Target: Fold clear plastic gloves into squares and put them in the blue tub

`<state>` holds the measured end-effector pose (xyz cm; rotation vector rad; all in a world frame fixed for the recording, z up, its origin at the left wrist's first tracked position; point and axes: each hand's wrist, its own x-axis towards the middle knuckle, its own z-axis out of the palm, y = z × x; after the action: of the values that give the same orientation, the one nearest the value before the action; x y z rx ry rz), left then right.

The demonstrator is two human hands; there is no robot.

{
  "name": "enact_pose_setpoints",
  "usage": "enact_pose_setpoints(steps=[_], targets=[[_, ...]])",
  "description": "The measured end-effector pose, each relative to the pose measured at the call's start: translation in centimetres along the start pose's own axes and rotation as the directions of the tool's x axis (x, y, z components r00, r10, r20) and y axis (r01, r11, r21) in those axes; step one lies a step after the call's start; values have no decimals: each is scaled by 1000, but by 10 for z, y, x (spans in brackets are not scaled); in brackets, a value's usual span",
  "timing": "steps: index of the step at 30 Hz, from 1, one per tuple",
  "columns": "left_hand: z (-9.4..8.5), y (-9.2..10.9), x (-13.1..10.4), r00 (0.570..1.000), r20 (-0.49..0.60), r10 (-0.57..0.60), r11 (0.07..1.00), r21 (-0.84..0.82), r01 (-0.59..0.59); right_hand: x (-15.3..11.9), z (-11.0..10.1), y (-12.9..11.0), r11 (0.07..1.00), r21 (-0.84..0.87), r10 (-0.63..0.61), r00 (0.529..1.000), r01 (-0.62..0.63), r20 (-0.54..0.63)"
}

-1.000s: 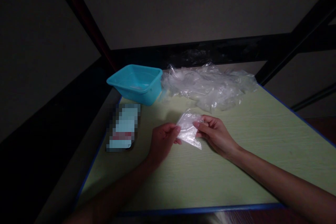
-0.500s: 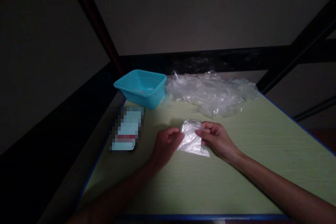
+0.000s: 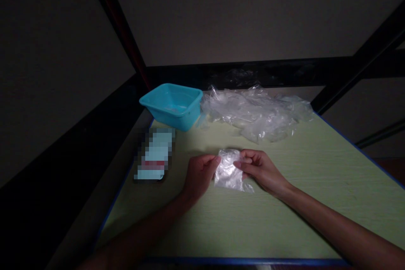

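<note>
Between my hands is a small clear plastic bag (image 3: 228, 174), shiny and wrinkled, held just above the table. My left hand (image 3: 199, 176) pinches its upper left edge between thumb and fingers. On the other side, my right hand (image 3: 260, 168) grips the right edge, its thumb lying on the front face. The fingertips behind the bag are partly hidden. A loose corner of the plastic sticks out at the lower right, below my right fingers.
A heap of crumpled clear plastic bags (image 3: 257, 112) lies along the table's back edge. Left of it stands a blue plastic basin (image 3: 186, 120). A pixelated, phone-like flat object (image 3: 155, 156) lies at the left on the pale green table (image 3: 253, 228), which has blue edging.
The bag's top edge sits slightly lower and its surface has folded differently. Both hands keep hold of it and have hardly moved.
</note>
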<state>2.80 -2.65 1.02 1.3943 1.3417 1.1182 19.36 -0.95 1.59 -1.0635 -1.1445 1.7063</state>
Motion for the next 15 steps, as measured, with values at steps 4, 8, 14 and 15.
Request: enact_pose_setpoints(steps=[4, 8, 14, 15], targets=[[-3, 1, -1, 999, -10, 42, 999, 30, -41, 0, 0, 0, 999, 9, 49, 999, -49, -11], [-2, 1, 0, 999, -18, 38, 999, 32, -37, 1, 0, 0, 999, 7, 41, 999, -41, -27], [0, 4, 2, 999, -32, -9, 999, -39, 8, 1, 1, 0, 999, -33, 42, 999, -43, -30], [0, 4, 2, 999, -31, -16, 998, -63, 14, 1, 1, 0, 999, -37, 38, 999, -39, -30]])
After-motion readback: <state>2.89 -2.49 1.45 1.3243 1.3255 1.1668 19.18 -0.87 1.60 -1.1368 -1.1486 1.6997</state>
